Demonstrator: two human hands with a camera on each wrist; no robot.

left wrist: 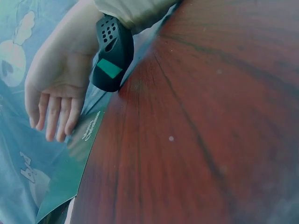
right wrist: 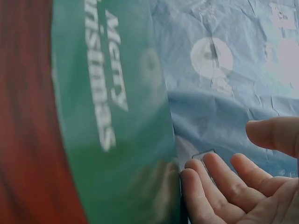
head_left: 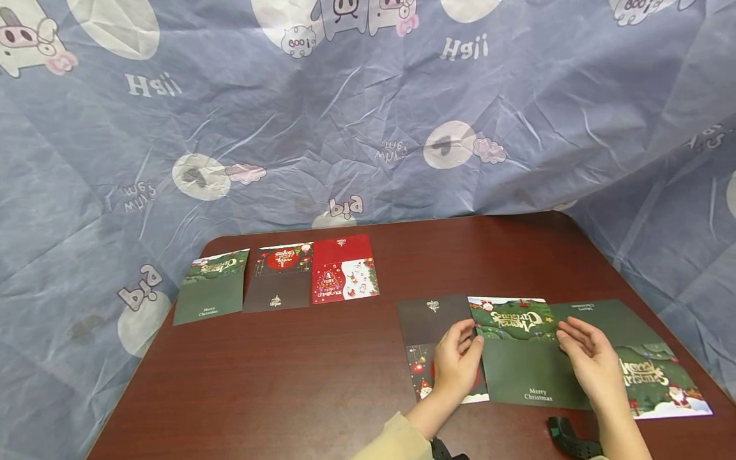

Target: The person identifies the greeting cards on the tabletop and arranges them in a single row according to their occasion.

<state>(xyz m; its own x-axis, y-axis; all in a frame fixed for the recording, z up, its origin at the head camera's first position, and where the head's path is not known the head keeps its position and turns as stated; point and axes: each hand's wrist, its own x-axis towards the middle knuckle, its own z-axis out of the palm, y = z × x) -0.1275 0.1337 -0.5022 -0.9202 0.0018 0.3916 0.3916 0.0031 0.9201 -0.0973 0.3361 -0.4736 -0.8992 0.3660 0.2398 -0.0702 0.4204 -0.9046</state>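
Observation:
Between my two hands is a green Christmas card [head_left: 512,370], spread open with its printed half at the back. It overlaps the cards on both sides. My left hand [head_left: 458,361] is at its left edge with softly bent fingers, over a dark grey Christmas card [head_left: 422,326]. My right hand [head_left: 592,364] is by its right edge, above another green card [head_left: 661,383]. In the right wrist view, straight fingers [right wrist: 229,186] reach the edge of the green card [right wrist: 117,116], thumb held apart. The left wrist view shows the right hand [left wrist: 60,88] with its palm visible.
At the back left of the brown table [head_left: 276,370] lie three spread cards in a row: a green card [head_left: 213,291], a dark grey card [head_left: 278,287] and a red card [head_left: 342,249]. A blue patterned cloth [head_left: 322,128] hangs behind the table.

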